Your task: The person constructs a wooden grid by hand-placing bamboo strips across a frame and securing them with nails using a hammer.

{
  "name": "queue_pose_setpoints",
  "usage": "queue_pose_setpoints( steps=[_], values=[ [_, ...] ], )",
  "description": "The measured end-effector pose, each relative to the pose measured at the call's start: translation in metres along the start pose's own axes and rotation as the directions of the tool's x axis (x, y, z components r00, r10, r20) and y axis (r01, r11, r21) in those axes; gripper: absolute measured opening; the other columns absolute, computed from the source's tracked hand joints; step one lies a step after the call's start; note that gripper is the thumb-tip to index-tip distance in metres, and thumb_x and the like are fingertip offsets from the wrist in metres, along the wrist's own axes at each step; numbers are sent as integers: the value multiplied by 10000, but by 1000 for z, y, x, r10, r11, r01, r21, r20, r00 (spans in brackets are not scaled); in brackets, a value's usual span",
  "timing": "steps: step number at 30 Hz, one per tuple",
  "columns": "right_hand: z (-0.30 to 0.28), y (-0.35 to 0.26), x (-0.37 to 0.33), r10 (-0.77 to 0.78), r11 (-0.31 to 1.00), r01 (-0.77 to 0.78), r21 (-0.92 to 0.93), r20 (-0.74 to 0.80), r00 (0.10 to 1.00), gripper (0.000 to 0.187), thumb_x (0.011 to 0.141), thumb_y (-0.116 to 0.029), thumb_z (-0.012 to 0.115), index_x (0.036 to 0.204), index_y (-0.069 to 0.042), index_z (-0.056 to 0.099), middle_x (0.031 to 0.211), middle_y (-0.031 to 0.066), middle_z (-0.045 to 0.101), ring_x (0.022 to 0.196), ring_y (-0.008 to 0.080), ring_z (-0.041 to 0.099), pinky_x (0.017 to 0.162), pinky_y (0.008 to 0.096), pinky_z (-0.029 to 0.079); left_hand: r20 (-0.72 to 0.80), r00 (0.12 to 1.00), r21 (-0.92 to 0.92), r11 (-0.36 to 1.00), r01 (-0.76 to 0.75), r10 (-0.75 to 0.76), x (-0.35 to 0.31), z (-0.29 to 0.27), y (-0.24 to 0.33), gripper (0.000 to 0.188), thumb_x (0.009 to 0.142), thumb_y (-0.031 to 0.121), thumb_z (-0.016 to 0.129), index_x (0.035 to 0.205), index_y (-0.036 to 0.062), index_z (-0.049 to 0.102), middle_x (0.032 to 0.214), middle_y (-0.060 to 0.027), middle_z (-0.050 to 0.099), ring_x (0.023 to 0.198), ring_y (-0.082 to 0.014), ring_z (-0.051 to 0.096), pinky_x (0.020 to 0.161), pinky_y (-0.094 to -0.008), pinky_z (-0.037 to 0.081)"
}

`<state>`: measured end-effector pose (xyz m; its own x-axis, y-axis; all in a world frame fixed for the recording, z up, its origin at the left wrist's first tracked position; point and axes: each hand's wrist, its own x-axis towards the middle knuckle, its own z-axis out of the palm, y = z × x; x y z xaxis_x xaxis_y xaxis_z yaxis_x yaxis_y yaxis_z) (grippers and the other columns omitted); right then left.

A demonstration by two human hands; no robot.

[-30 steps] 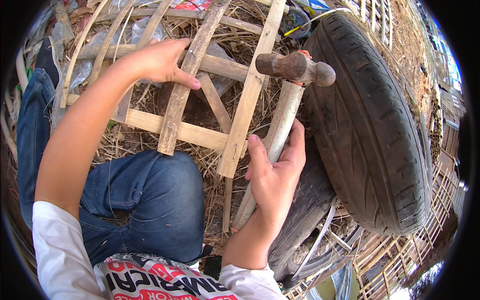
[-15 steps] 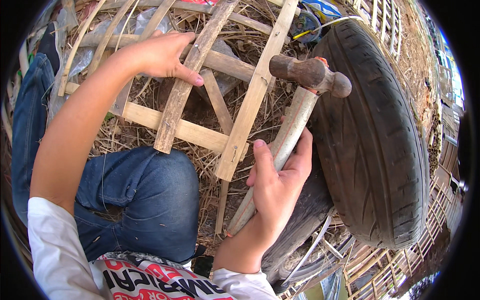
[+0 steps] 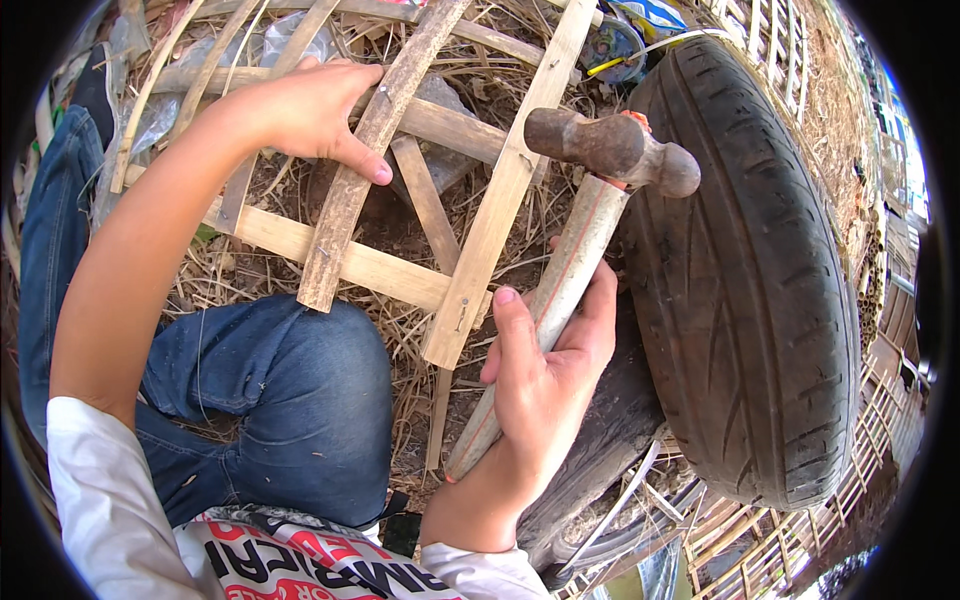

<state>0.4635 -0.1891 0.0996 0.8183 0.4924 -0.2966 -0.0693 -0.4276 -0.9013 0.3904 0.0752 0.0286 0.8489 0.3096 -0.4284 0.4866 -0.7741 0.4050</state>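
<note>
While I kneel over the straw, my right hand (image 3: 545, 385) is wrapped around the pale wooden handle of a hammer (image 3: 580, 250), fingers curled closed behind it and my thumb laid straight up along its front. That handle slants up and to the right from my palm, and the dark, rusty metal head sits at the top, raised above the ground and just in front of the tread of an old black tyre (image 3: 760, 290) that stands on edge at my right. Whether the head touches the rubber, I cannot tell.

My left hand (image 3: 310, 110) reaches forward and presses down on a frame of rough wooden slats (image 3: 350, 265). Its fingers are bent over one weathered slat that runs from the top of the frame down toward my knee, with the thumb tip resting against the side of that slat. This hand grips the frame rather than lying flat.

A lighter slat (image 3: 505, 195) crosses the frame diagonally between my two hands, its lower end close to my right thumb, and small nail heads show near that end. Dry straw (image 3: 400, 350) lies under the whole frame. My bent knee in blue jeans (image 3: 290, 400) sits just below the frame's near edge.
</note>
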Motion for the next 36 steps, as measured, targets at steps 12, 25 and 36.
queue_pose_setpoints(
  steps=[12, 25, 36],
  values=[
    [18, -9, -9, -2, 998, 2, 59, 3, 1000, 381, 1023, -245, 513, 1289, 23, 465, 653, -4, 482, 470, 30, 412, 370, 189, 355, -243, 964, 264, 963, -44, 111, -17, 20, 1, 1152, 673, 818, 599, 1353, -91, 404, 1347, -252, 489, 1361, -347, 393, 1200, -564, 68],
    [58, -63, 5, -92, 835, 179, -520, 188, 978, 361, 996, -230, 561, 1260, 14, 524, 711, 128, 583, 665, 230, 572, 589, 326, 439, -213, 966, 175, 978, -109, 146, -11, 20, -9, 1270, 563, 947, 522, 1284, -97, 466, 1243, -277, 550, 1287, -395, 467, 1166, -637, 57],
    [84, -91, 1, -183, 703, 276, -655, 209, 961, 352, 975, -202, 579, 1252, 6, 517, 755, 282, 642, 746, 446, 670, 630, 437, 504, -395, 885, 141, 968, -209, 248, -9, 33, -18, 1247, 481, 974, 529, 1128, -91, 570, 1080, -211, 606, 1128, -338, 536, 1125, -524, 242]
  ],
)
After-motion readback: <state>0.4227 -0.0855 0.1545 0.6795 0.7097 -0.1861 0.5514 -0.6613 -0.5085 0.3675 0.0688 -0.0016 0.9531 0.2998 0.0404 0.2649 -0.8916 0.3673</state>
